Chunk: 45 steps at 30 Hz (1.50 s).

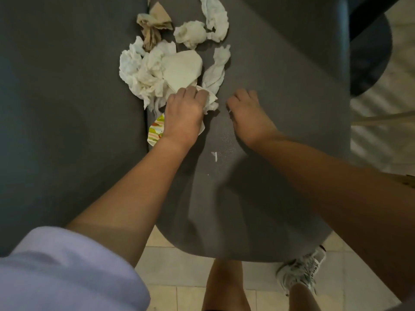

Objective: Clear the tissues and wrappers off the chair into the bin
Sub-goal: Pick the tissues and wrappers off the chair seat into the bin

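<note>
Nearest, lilac short sleeve at lower left, bare forearms reaching over dark grey cushioned chair seat. Left hand curled around crumpled white tissue, pressing it to the seat, on top of a colourful striped wrapper. Right hand knuckles-up just beside, fingers bent, holding nothing visible. Beyond: heap of white tissues, twisted tissue, brown paper napkin. Bin out of view.
</note>
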Each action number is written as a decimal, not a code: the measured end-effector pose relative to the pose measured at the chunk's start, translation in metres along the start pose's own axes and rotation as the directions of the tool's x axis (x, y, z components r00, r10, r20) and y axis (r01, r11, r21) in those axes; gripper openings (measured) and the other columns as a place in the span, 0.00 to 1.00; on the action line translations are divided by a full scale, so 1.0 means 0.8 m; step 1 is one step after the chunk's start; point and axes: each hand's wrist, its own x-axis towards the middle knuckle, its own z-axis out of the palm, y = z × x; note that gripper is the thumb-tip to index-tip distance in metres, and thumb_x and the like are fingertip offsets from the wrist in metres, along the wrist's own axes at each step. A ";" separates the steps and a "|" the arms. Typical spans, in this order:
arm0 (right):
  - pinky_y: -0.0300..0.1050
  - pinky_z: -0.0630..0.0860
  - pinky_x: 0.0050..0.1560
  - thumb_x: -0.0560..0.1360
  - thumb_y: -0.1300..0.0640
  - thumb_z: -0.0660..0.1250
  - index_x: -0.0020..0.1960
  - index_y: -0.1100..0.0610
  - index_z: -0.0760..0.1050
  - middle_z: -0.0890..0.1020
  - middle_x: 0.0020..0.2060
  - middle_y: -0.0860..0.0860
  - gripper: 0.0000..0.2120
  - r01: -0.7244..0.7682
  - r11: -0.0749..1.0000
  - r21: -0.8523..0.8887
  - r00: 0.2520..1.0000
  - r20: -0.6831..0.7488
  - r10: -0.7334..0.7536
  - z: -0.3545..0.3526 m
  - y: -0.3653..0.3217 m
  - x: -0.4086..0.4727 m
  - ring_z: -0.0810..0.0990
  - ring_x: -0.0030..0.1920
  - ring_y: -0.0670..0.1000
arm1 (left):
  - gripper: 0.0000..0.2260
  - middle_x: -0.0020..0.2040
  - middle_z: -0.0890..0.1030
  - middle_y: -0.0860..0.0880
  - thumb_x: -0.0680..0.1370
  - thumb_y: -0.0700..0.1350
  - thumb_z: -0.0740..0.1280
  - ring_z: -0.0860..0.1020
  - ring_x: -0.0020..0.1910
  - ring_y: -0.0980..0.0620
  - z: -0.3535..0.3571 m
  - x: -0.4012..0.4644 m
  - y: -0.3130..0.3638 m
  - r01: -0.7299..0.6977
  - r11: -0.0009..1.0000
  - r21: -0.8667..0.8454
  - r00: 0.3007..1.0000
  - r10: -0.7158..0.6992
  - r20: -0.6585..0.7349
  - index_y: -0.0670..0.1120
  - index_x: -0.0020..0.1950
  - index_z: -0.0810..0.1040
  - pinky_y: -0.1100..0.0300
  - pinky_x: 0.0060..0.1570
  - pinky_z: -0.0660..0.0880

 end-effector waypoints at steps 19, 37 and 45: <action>0.57 0.74 0.56 0.70 0.74 0.61 0.61 0.63 0.70 0.68 0.62 0.58 0.20 -0.079 0.982 0.170 0.994 -0.059 0.090 -0.046 0.041 -0.147 0.66 0.61 0.58 | 0.13 0.52 0.73 0.52 0.76 0.36 0.64 0.70 0.52 0.62 -0.104 -0.066 0.086 0.080 0.676 -0.733 0.958 -0.255 -0.130 0.38 0.61 0.74 0.79 0.54 0.63; 0.52 0.70 0.60 0.69 0.76 0.58 0.62 0.66 0.69 0.68 0.63 0.62 0.22 -0.365 0.899 0.244 0.879 -0.228 0.418 -0.123 0.256 -0.409 0.66 0.62 0.60 | 0.11 0.51 0.77 0.51 0.76 0.37 0.64 0.76 0.52 0.53 -0.167 -0.089 0.418 -0.061 0.542 -0.838 0.996 0.091 -0.014 0.44 0.58 0.75 0.64 0.53 0.72; 0.51 0.70 0.57 0.70 0.74 0.57 0.62 0.63 0.68 0.70 0.62 0.59 0.22 -0.480 0.796 0.368 0.763 -0.271 0.586 -0.119 0.357 -0.543 0.67 0.61 0.58 | 0.12 0.52 0.74 0.55 0.77 0.39 0.63 0.74 0.51 0.59 -0.171 -0.106 0.600 -0.222 0.521 -0.824 0.937 0.349 -0.032 0.45 0.60 0.74 0.73 0.52 0.70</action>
